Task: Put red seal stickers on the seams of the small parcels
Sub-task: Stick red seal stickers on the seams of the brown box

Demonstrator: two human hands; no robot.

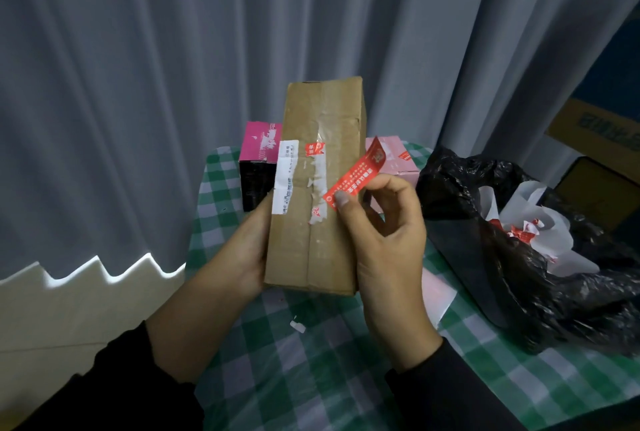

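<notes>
A tall brown cardboard parcel (320, 153) is held upright over the table, its taped seam facing me, with torn white and red sticker remains along that seam. My left hand (239, 250) grips the parcel's left side from behind. My right hand (384, 233) pinches the lower end of a long red seal sticker (360, 172) between thumb and forefinger. The sticker slants up to the right, just off the parcel's right edge, and its lower end lies near the seam.
A green-and-white checked cloth (311, 354) covers the table. Behind the parcel stand a magenta-and-black box (258, 167) and a pale pink box (398, 157). A black plastic bag (519, 243) holding white backing paper sits at right. Grey curtains hang behind.
</notes>
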